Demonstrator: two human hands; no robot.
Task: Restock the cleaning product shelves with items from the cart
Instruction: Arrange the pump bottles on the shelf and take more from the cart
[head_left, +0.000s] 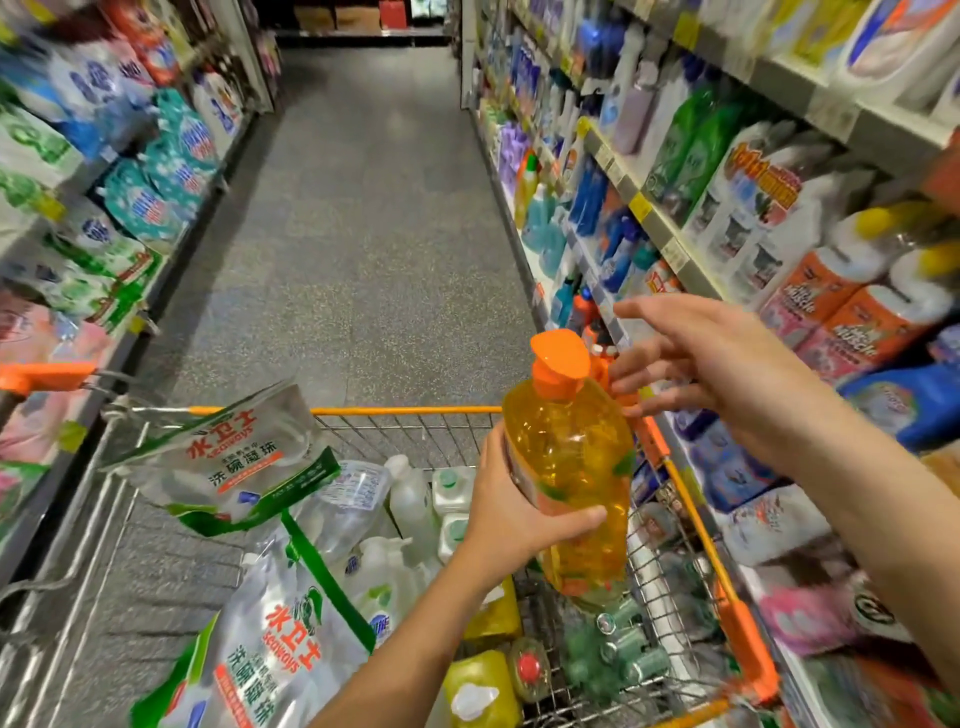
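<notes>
While standing behind the cart (405, 410), grips the orange bottle (571, 483) in the left hand (511, 514), thumb across the front, fingers curled round the back. Holds it upright, cap up, above the cart's right side, near the right-hand shelves (649, 218). Has the right hand (717, 364) just beside the cap, fingers spread wide, holding nothing; cannot tell whether fingertips touch the bottle. In the cart: clear refill pouches (223, 462) with green trim on the left, white bottles (410, 499) mid, yellow bottles (478, 686) at the near end.
</notes>
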